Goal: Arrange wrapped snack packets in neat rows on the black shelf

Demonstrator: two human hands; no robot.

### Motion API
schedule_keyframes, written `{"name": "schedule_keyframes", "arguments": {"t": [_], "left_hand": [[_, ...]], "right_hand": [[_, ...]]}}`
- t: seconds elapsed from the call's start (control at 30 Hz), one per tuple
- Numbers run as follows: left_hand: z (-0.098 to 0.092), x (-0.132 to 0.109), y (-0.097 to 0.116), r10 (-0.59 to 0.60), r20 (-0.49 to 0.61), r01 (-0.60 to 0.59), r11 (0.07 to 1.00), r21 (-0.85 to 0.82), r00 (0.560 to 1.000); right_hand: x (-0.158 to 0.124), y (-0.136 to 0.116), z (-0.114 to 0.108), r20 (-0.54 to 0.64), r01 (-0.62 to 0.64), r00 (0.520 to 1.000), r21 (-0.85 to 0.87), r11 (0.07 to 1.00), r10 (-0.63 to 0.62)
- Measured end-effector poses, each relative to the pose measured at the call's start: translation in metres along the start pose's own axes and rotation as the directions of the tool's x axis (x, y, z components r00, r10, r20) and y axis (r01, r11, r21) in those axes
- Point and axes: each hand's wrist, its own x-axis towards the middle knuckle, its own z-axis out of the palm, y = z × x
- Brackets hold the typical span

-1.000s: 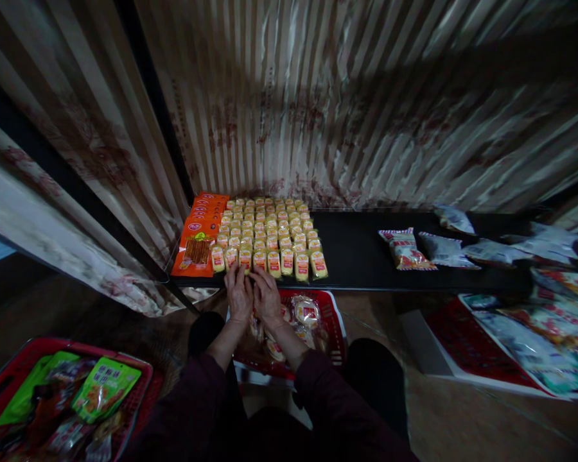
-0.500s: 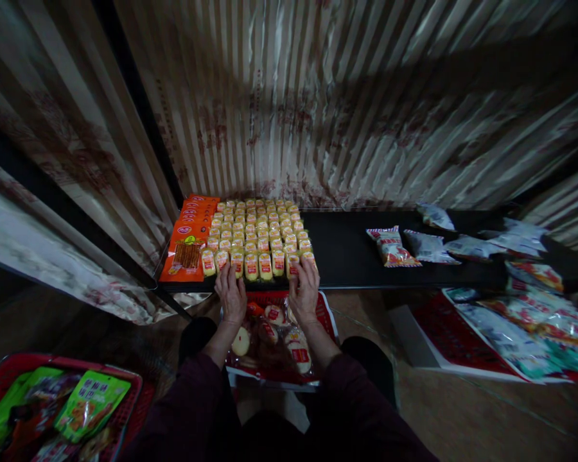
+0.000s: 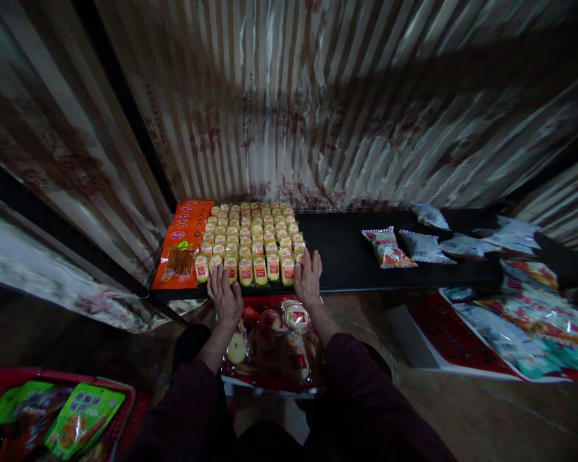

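the small yellow packs (image 3: 260,271) are sitting in close rows on the black shelf (image 3: 337,256), to the right of the orange bags (image 3: 180,247). labels in the front row are facing the person, presumably for easy reading. the left hand (image 3: 225,300) is resting its half-spread fingers against the front row near its left end; it is gripping nothing visible. the right hand (image 3: 309,279) is standing loosely open at the row's right end, fingers pointing up, apparently touching the last pack without enclosing it. with one hand toward each end, the row is probably being braced sideways. the red basket (image 3: 270,387) is sitting below the shelf edge, seemingly holding its round wrapped packs (image 3: 296,316) within reach.
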Motion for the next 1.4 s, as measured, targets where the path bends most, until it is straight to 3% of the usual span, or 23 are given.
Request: {"name": "schedule_keyframes", "arguments": {"t": [0.27, 0.47, 0.73, 0.9, 1.1, 1.4], "left_hand": [[0.006, 0.004, 0.002, 0.0, -0.051, 0.001, 1.0, 0.015, 0.999], [0.008, 0.001, -0.005, -0.018, -0.004, 0.019, 0.999, 0.05, 1.0], [0.008, 0.001, -0.007, 0.004, -0.026, -0.002, 0.997, 0.073, 1.0], [0.006, 0.002, -0.008, -0.014, -0.039, 0.016, 0.999, 0.047, 0.999], [0.008, -0.002, -0.01, -0.019, 0.005, 0.019, 0.999, 0.049, 1.0], [0.01, 0.005, 0.001, -0.027, -0.018, 0.028, 0.997, 0.067, 0.999]], "right_hand": [[0.004, -0.007, 0.003, 0.026, -0.069, 0.997, 0.107, 0.992, 0.067], [0.006, -0.009, 0.012, -0.019, -0.184, 0.982, 0.087, 0.979, 0.187], [0.009, -0.013, 0.015, -0.042, -0.254, 0.966, 0.053, 0.966, 0.257], [-0.002, -0.013, 0.003, -0.087, -0.175, 0.981, 0.003, 0.985, 0.175], [-0.016, -0.018, -0.005, -0.003, -0.029, 1.0, -0.092, 0.995, 0.029], [-0.01, -0.019, -0.01, 0.049, 0.052, 0.998, -0.199, 0.979, -0.043]]}}
